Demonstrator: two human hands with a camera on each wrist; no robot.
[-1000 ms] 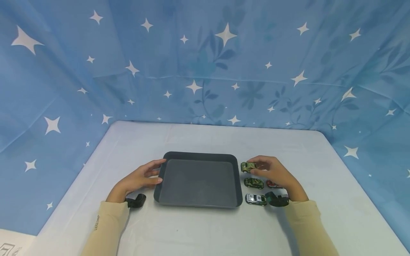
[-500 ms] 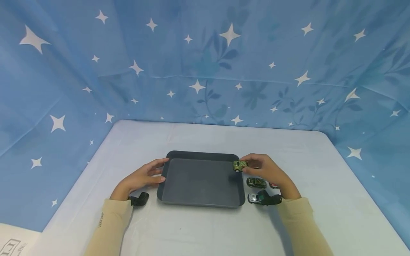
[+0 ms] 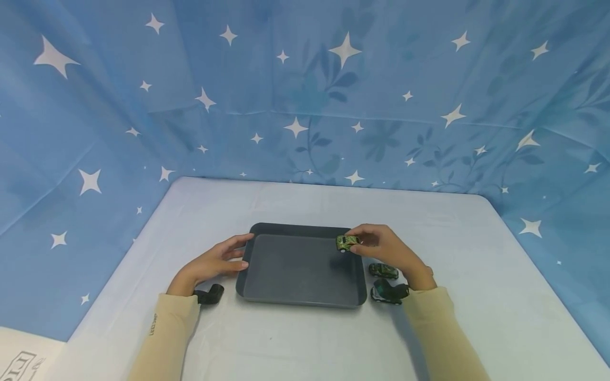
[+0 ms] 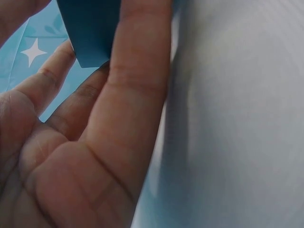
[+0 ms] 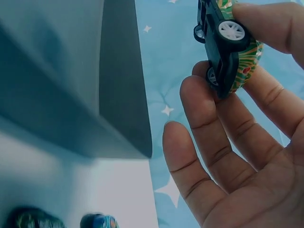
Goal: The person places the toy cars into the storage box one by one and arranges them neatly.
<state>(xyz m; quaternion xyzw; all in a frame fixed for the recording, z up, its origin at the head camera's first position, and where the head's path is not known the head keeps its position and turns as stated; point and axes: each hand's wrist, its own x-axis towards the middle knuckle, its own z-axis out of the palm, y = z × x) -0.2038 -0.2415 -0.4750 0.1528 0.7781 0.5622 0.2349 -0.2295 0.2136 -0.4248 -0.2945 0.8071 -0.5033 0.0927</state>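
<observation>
A green camouflage toy car [image 3: 347,243] is pinched between the thumb and fingers of my right hand [image 3: 388,251]. It hangs over the right part of a dark grey tray [image 3: 300,270], casting a shadow there. In the right wrist view the car [image 5: 225,52] is tipped so its black underside and white-spoked wheel show. The thumb presses one side and the fingertips support the other. My left hand [image 3: 212,263] rests at the tray's left wall, its thumb and fingers extended and spread along the rim. In the left wrist view the tray's wall [image 4: 90,33] lies against those fingers.
Right of the tray stand a dark green camouflage toy car [image 3: 383,271] and a silver toy car [image 3: 378,300], the latter partly covered by the right wrist camera [image 3: 394,290]. White cloth covers the table [image 3: 295,338]. A blue starred curtain [image 3: 267,95] hangs behind.
My right hand has carried the camouflage car leftward from beside the tray to over its right part. The red car is now hidden behind the right arm. The left hand keeps its place at the tray.
</observation>
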